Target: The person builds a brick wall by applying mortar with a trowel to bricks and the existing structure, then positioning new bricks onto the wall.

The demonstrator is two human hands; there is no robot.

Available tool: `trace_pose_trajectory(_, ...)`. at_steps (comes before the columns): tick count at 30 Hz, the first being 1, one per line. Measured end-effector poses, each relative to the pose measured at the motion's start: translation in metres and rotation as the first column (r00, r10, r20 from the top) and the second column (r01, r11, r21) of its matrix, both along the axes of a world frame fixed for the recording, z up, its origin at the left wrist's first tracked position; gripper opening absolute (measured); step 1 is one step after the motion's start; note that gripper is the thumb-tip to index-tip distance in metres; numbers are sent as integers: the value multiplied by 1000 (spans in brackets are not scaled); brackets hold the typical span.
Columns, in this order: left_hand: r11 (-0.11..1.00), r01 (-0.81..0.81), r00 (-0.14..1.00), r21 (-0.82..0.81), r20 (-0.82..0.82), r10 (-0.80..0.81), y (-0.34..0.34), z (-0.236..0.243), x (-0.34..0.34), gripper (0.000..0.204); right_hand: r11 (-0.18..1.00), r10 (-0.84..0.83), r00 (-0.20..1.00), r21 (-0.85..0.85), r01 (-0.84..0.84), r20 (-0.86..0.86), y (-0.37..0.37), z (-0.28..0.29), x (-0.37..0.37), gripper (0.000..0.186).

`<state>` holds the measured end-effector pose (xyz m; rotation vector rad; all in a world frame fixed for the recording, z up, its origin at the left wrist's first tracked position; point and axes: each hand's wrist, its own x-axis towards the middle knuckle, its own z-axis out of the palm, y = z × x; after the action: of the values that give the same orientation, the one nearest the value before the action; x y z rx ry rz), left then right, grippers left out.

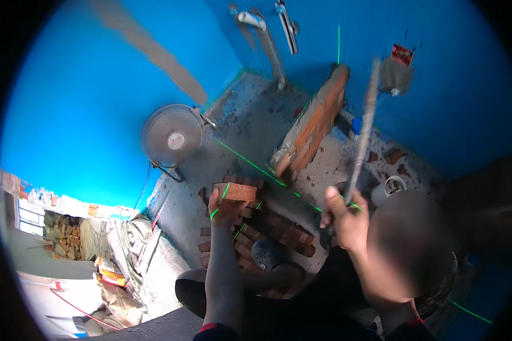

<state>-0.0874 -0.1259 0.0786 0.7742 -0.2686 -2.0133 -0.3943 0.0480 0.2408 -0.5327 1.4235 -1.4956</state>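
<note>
My left hand grips a red brick, raised above loose bricks stacked on the floor. My right hand, at the right, is closed on a long, narrow grey tool held upright; motion blurs its shape. Green laser lines cross the brick, both hands and the floor. A foot shows below, among the bricks. A large blurred oval area covers what lies just right of my right wrist.
A standing fan is by the blue left wall. A low brick partition with mortar rises ahead. A white bucket and rubble lie right of it. Bags and sheeting are at the lower left. Pipes are on the back wall.
</note>
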Motion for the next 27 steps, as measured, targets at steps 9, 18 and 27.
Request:
trace_pose_trajectory(9, 933, 355, 935, 52, -44, -353, 80, 169, -111, 81, 911, 94, 967, -372, -179, -236, 10, -13, 36, 61)
trace_pose_trajectory(18, 489, 729, 227, -480, 843, 488, 150, 227, -109, 134, 991, 30, 997, -131, -21, 65, 46, 5, 15, 39)
trace_pose_trajectory(27, 464, 838, 287, -288, 955, 74, 96, 128, -184, 123, 996, -85, 995, 27, 86, -60, 60, 26, -40, 57)
